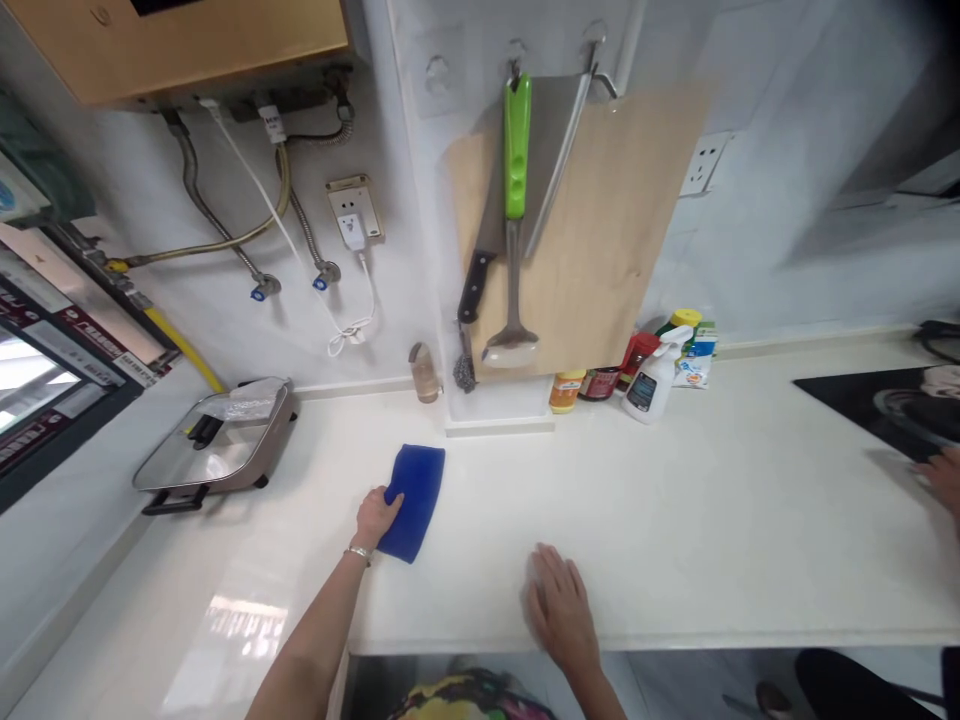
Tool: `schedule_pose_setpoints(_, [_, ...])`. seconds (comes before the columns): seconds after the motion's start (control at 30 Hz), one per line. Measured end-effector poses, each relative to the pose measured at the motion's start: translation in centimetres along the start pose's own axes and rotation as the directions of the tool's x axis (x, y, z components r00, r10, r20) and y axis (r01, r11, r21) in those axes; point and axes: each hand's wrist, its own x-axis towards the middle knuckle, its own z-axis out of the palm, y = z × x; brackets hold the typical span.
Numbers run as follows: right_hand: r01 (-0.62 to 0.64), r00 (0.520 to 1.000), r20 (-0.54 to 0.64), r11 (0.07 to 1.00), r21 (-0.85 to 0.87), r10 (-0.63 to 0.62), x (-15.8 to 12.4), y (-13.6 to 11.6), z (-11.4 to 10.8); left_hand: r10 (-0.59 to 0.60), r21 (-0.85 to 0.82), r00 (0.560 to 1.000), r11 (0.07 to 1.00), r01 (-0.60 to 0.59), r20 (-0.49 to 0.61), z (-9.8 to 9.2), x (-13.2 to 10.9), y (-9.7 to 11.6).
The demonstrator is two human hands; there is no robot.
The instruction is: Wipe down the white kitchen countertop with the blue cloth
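Note:
My left hand (pixel 379 517) grips the left edge of a folded blue cloth (pixel 417 497), thumb on top and the fingers partly hidden under or behind it. The cloth lies flat on the white countertop (pixel 480 590). My right hand (pixel 561 606) rests palm down near the counter's front edge, with its fingers stretched out and nothing in it. A bracelet (pixel 358 553) circles my left wrist.
At the left stands an electric pan (pixel 217 445) with a glass lid. Along the wall are a spray bottle (pixel 657 378), several jars and a glass cup (pixel 424 373). A green-handled spatula (pixel 515 200) and a cutting board (pixel 592 240) hang above. Another person's hand (pixel 943 475) is by the cooktop (pixel 870 392).

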Motion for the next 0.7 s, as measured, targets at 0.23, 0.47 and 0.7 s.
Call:
schedule_pose_setpoints(0.23, [0.018,1.000,-0.001,1.000,-0.008,-0.018,0.0,0.1,-0.4,0.031,0.001,0.999,1.000,-0.031,-0.045,1.5,-0.6,0.8])
schedule_pose_setpoints(0.47, [0.010,1.000,0.001,1.000,-0.014,-0.010,-0.1,0.0,-0.5,-0.006,-0.036,1.000,0.999,0.007,0.029,1.3,0.8,0.3])
schedule_pose_setpoints(0.7, [-0.011,1.000,0.019,1.000,-0.007,0.011,0.1,-0.3,-1.0,-0.001,-0.139,0.994,0.990,0.016,0.106,0.0,4.5,0.7])
